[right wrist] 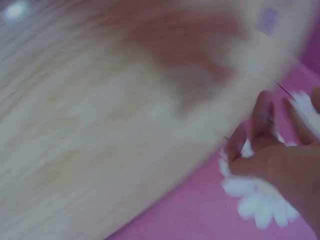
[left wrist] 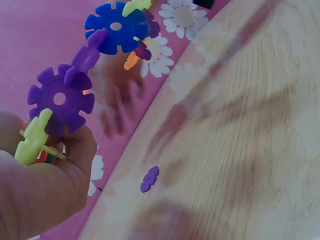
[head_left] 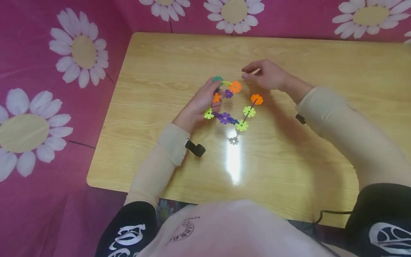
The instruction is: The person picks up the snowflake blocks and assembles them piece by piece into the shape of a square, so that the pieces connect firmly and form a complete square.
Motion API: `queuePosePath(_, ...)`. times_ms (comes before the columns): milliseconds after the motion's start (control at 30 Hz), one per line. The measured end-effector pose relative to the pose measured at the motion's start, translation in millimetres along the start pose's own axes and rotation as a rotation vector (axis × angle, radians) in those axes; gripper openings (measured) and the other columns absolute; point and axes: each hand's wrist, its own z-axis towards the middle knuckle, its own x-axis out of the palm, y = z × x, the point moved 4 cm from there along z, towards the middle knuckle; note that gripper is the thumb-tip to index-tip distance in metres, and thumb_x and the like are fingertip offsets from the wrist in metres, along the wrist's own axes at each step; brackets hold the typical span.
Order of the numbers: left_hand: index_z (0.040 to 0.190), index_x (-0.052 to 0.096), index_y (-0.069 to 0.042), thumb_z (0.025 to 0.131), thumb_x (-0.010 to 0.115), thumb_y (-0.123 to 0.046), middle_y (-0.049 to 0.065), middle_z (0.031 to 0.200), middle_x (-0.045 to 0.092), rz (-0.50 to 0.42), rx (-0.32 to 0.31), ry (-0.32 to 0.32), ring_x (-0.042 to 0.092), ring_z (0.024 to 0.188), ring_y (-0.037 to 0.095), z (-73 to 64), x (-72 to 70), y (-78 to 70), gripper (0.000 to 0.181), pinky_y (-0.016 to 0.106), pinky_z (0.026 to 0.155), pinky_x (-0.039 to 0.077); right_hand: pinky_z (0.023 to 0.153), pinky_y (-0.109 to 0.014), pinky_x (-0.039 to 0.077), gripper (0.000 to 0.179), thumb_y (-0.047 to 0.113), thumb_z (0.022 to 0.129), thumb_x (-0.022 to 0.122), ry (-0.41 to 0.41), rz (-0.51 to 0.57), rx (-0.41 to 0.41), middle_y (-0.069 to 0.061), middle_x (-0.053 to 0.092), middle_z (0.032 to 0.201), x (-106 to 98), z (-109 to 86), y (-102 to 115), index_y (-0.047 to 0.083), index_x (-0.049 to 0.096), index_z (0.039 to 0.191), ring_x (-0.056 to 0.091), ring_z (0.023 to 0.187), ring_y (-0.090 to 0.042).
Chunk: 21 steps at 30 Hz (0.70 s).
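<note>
A chain of notched plastic discs (head_left: 225, 118) in purple, yellow-green, blue and orange is gripped by my left hand (head_left: 205, 98) near one end. In the left wrist view, a yellow-green disc (left wrist: 31, 142) sits against the thumb side of that hand, beside a purple disc (left wrist: 60, 99) and a blue disc (left wrist: 116, 29). The chain bends round to an orange disc (head_left: 257, 99) on the right. My right hand (head_left: 266, 74) hovers beyond the chain, fingers loosely bent and apart in the right wrist view, holding nothing.
Separate from the chain, a small purple disc (left wrist: 150, 179) lies on the wooden table (head_left: 160, 71). Pink cloth (head_left: 106, 14) with large white flowers borders the table at the back and left. A black cable (head_left: 335, 212) runs by the front right edge.
</note>
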Motion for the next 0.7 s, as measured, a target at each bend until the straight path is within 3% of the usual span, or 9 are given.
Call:
queuePosePath(133,0.112,0.038,-0.018,0.099,0.037,-0.037,0.001,0.072,0.042,-0.004,-0.012,0.000,0.029,0.045,0.009,-2.1,-3.2,-0.8,0.023,0.018,0.039,0.027,0.089,-0.043,0.044,0.041,0.022,0.093,0.056,0.088,-0.251,-0.217,-0.020,0.050,0.117,23,18.6,-7,0.000,0.052,0.127,0.048,0.100,-0.030)
queuePosePath(233,0.112,0.038,-0.017,0.099,0.037,-0.037,0.001,0.072,0.042,-0.004,-0.012,0.027,0.029,0.044,0.009,-3.0,-2.4,-2.0,0.024,0.018,0.039,0.028,0.086,-0.043,0.044,0.040,0.019,0.089,0.063,0.083,-0.327,-0.289,-0.019,0.047,0.111,32,27.2,-7,-0.001,0.056,0.122,0.047,0.095,-0.029)
queuePosePath(533,0.107,0.036,-0.015,0.100,0.036,-0.035,0.001,0.069,0.041,-0.048,-0.021,0.078,0.030,0.043,0.009,-5.0,-0.6,0.1,0.021,0.018,0.037,0.028,0.091,-0.044,0.045,0.043,0.035,0.082,0.069,0.040,-0.458,-0.264,-0.016,0.046,0.116,40,39.8,-10,0.000,0.063,0.107,0.053,0.097,-0.030)
queuePosePath(700,0.106,0.038,-0.017,0.100,0.036,-0.035,0.000,0.069,0.041,-0.062,-0.016,0.052,0.030,0.043,0.008,-3.4,-3.9,-0.3,0.019,0.017,0.037,0.028,0.083,-0.038,0.049,0.032,0.023,0.080,0.073,-0.048,-0.323,-0.214,-0.012,0.060,0.101,32,35.0,-13,0.003,0.062,0.103,0.056,0.089,-0.025)
